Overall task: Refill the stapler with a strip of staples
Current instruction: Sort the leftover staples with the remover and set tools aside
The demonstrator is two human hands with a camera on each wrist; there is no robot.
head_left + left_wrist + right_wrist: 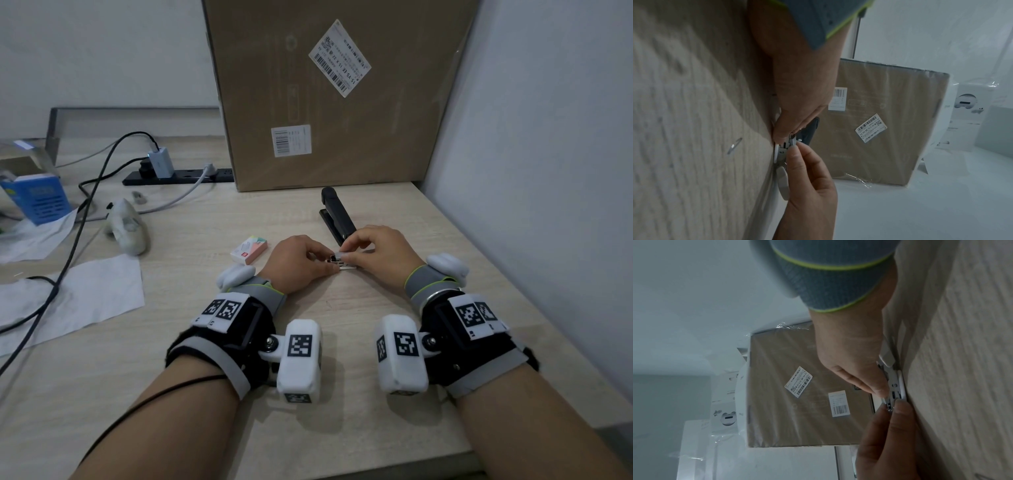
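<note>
A small white stapler (340,263) with a metal magazine lies on the table between my hands. My left hand (323,258) pinches the metal end of the magazine (791,141) between thumb and fingertips. My right hand (346,251) grips the stapler's body from above, with its fingers (878,389) on the metal part (894,386). The white base (775,154) rests on the wood. A short shiny metal piece (734,145), perhaps a staple strip, lies on the table near the hands. A small staple box (249,249) lies left of my left hand.
A black stapler (337,216) lies just behind the hands. A large cardboard box (329,96) stands at the back against the wall. A power strip (178,176), cables, paper sheets (78,294) and a white controller (128,228) occupy the left side.
</note>
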